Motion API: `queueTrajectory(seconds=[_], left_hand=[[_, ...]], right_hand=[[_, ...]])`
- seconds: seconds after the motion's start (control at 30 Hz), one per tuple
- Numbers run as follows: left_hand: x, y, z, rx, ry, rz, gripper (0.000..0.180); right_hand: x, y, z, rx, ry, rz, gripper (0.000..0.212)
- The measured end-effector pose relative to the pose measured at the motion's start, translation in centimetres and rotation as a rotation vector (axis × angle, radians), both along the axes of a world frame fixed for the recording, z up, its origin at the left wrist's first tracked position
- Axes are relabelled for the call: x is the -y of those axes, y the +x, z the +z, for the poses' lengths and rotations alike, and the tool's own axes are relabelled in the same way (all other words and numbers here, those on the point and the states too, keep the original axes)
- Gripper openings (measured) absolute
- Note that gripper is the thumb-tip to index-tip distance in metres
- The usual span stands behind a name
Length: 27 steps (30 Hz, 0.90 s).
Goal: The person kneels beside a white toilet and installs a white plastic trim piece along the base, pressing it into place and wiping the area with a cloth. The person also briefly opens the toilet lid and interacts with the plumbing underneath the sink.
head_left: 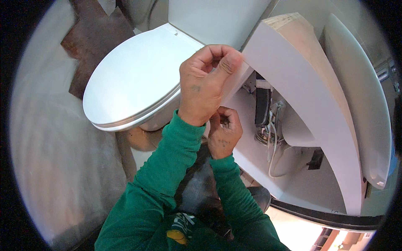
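Near the narrowly pinched left hand (207,81) and curled right hand (225,134) (holding what, if anything, I cannot tell), the white curved panel (299,75) right of the white oval-lidded toilet (134,79) looks stiff, slick, best held by its edges.

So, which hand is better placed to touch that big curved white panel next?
Probably the left hand: its fingertips appear beside the curved white panel; the right hand is lower, seemingly farther away.
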<state>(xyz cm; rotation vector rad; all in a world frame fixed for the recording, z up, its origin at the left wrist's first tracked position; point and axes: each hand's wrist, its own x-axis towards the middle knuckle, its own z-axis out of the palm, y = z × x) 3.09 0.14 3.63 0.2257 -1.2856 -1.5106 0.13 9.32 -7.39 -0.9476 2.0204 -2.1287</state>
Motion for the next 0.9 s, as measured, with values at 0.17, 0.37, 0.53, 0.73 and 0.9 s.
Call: queueTrajectory(seconds=[0.17, 0.37, 0.53, 0.73, 0.9], left_hand=[[0.3, -0.1, 0.1, 0.112, -0.129, 0.097, 0.034], [0.5, -0.5, -0.2, 0.106, -0.222, 0.176, 0.035], [0.1, -0.8, -0.3, 0.077, -0.187, 0.169, 0.034], [0.3, -1.1, -1.1, 0.002, -0.156, 0.162, 0.032], [-1.0, -0.9, -2.9, -0.013, -0.166, 0.278, 0.035]], right_hand=[[-0.4, -0.3, 0.2, 0.038, 0.044, 0.007, 0.019], [-0.3, 0.0, 0.6, -0.044, 0.043, -0.022, 0.017], [-0.3, -0.3, 0.1, -0.047, 0.055, -0.020, 0.015], [-0.5, -0.4, 0.2, -0.023, 0.068, 0.006, 0.016], [-0.7, -1.4, -0.7, -0.046, 0.037, 0.026, 0.015]])
